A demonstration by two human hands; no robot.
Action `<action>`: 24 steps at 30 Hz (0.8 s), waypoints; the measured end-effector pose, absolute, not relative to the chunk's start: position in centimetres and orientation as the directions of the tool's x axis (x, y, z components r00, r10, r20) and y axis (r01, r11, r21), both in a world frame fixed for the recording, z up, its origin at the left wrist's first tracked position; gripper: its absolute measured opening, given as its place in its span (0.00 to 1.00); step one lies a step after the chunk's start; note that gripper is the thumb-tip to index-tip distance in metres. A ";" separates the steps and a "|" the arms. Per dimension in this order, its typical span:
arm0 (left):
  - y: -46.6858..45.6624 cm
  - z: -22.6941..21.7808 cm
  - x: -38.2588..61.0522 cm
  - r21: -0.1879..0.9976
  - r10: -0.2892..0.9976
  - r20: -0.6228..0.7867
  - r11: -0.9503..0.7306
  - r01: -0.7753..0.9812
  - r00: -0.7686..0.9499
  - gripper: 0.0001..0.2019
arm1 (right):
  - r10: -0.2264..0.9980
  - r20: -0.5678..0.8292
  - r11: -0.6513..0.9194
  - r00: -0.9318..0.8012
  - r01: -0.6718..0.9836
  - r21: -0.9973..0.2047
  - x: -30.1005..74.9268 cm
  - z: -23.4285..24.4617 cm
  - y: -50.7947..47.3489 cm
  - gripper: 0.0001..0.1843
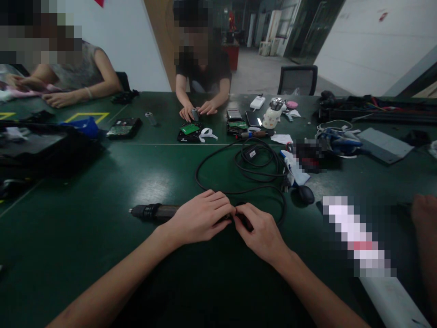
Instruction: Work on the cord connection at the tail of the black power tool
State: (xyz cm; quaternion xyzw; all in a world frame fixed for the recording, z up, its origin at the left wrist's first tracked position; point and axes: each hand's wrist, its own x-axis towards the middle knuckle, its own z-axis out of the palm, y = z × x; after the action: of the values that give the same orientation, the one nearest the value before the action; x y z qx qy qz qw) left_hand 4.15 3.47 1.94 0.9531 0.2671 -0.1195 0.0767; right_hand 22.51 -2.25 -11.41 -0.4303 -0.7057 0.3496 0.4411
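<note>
A dark electric screwdriver (150, 212) lies on its side on the green table, its metal tip pointing left. My left hand (205, 216) is closed over the rear half of its body and hides that part. At its right end my right hand (259, 230) is closed in a pinch, fingertips touching those of my left hand. Under the right fingers is a dark piece, mostly hidden, where the black cable (284, 205) seems to meet the tool. That cable runs behind my hands and lies in loose loops farther back on the table.
Across the table a person handles a small grey cylinder (195, 114) beside an opened device with a green board (190, 129). A second corded screwdriver (256, 134), a white bottle (273, 114) and a black mouse-like object (303, 195) stand rightward. A black tray (41, 141) is at left.
</note>
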 end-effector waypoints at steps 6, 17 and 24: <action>3.5 1.9 4.1 0.082 0.485 -0.267 -0.849 0.521 0.833 0.03 | 0.913 0.330 0.392 -0.240 0.292 -0.872 22.6 -11.3 -2.2 0.07; 3.5 1.8 4.1 0.074 0.500 -0.270 -0.842 0.535 0.823 0.04 | 0.917 0.318 0.381 -0.240 0.294 -0.876 22.6 -11.3 -2.3 0.06; 3.5 2.0 4.2 0.154 0.498 -0.262 -0.824 0.545 0.827 0.05 | 0.911 0.334 0.397 -0.243 0.294 -0.869 22.6 -11.2 -2.2 0.07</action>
State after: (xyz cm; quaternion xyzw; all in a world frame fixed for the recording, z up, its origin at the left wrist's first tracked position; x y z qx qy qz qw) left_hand 4.18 3.50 2.02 0.9491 0.2748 -0.1054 0.1118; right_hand 22.59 -2.24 -11.21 -0.4252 -0.7079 0.3471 0.4445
